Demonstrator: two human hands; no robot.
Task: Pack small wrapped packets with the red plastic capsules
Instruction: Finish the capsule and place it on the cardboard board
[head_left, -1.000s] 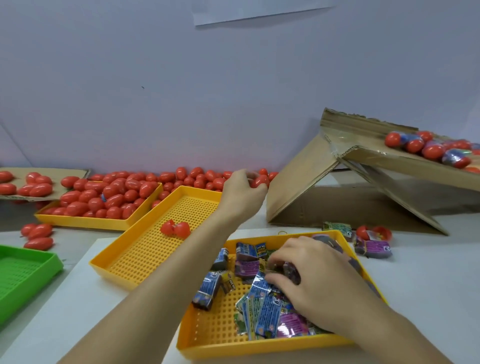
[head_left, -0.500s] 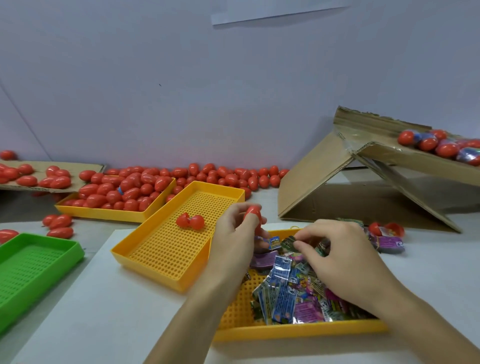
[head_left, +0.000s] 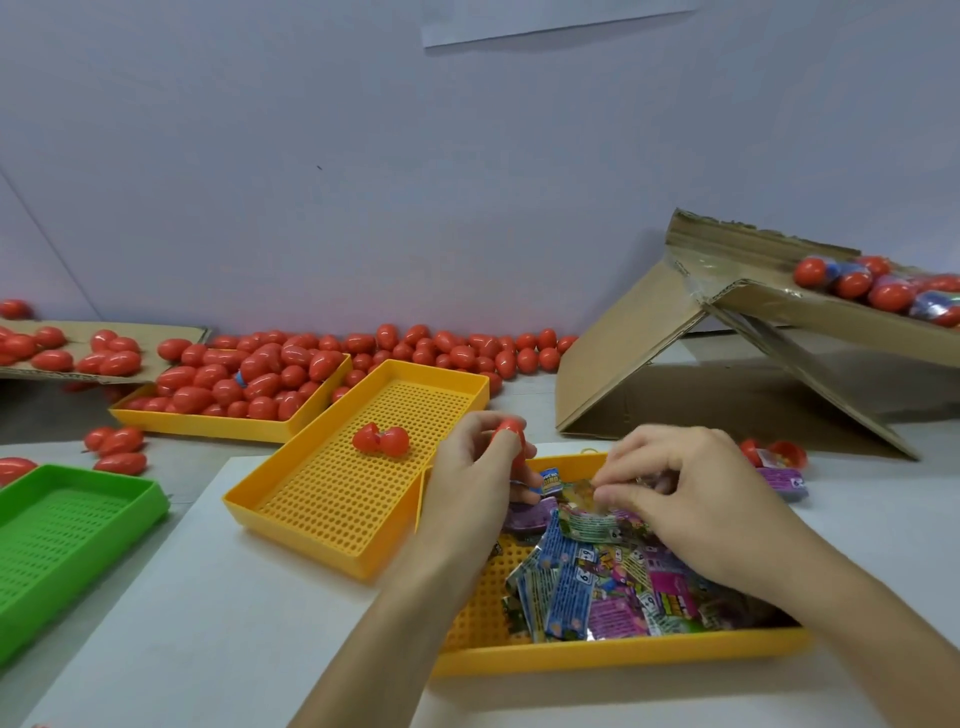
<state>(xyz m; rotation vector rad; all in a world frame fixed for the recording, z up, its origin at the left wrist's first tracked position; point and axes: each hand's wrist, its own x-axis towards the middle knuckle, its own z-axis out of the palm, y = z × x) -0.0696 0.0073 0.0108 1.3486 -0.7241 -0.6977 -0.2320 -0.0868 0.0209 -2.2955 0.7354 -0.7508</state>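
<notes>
My left hand (head_left: 475, 470) holds a red plastic capsule (head_left: 508, 427) between fingertips and thumb, above the far left corner of the near yellow tray (head_left: 613, 657). That tray holds several small wrapped packets (head_left: 587, 587), blue, purple and green. My right hand (head_left: 675, 493) pinches one green packet (head_left: 589, 519) at its top edge, just right of the capsule. An opened red capsule (head_left: 381, 440) lies in the middle yellow tray (head_left: 291, 525).
A far yellow tray (head_left: 208, 423) is heaped with red capsules, and more lie loose along the wall (head_left: 457, 351). A green tray (head_left: 67, 530) stands at the left. A folded cardboard box (head_left: 675, 353) at the right carries filled capsules (head_left: 878, 286). An open capsule with a purple packet (head_left: 776, 467) lies beside it.
My left hand brought a red capsule from the pile by the wall back over the near tray. My right hand lifted out of the packets with one pinched in its fingers.
</notes>
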